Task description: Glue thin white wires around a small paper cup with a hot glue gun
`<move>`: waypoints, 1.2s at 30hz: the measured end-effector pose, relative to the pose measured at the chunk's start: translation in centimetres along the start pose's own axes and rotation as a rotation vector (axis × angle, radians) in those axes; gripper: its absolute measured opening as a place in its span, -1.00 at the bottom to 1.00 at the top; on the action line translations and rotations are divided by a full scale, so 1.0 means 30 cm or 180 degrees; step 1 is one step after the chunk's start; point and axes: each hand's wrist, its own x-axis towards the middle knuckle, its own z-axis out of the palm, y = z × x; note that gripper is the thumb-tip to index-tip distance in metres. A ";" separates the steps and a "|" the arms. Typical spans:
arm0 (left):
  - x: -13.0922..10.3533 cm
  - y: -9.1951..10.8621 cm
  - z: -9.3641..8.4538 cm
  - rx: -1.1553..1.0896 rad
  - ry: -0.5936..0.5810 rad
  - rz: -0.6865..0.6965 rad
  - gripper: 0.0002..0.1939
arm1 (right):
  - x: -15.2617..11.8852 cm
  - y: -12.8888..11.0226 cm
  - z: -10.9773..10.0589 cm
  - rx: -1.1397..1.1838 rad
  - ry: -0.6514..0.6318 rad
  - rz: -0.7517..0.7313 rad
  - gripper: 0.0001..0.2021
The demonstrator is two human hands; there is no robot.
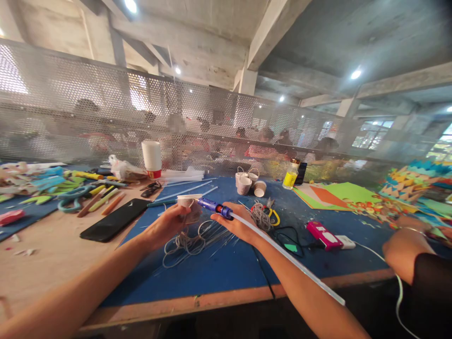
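A small paper cup is held in my left hand, above a loose tangle of grey cord. My right hand grips a blue glue gun, whose tip is at the cup's rim. From the gun's back a long clear glue stick runs down to the right over my forearm. Thin glue threads lie on the blue mat below the hands. Behind them several small cups stand together, one tipped on its side.
A black phone, scissors and markers lie left. White cup stack, yellow bottle, yellow-handled pliers, pink power strip and coloured paper surround the mat. Another person's arm is at right.
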 end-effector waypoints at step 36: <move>0.003 0.001 -0.016 -0.0086 0.0039 -0.0081 -0.72 | 0.003 0.030 0.004 0.0023 0.0027 -0.0166 -0.59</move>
